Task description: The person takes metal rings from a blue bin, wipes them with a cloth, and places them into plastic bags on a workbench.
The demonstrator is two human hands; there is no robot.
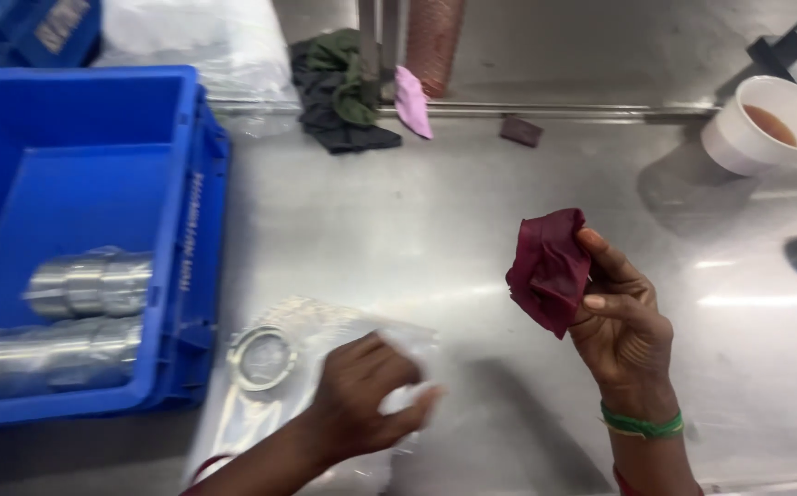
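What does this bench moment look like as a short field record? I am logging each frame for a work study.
left hand: left hand on a clear plastic bag with a metal ring inside
right hand: right hand holds a maroon cloth
surface: steel table
left side: blue crate with wrapped metal parts
far edge: dark rags, white cup of brown liquid

1. Left hand [366,395]: low and forward, palm down, fingers curled into a loose pinch, blurred at the fingertips; forearm angled in from below.
2. Right hand [621,317]: raised higher than the left and well apart from it, palm turned inward, thumb and fingers closed in a pinch.
3. Right wrist: upright, ringed by green bangles [642,424].
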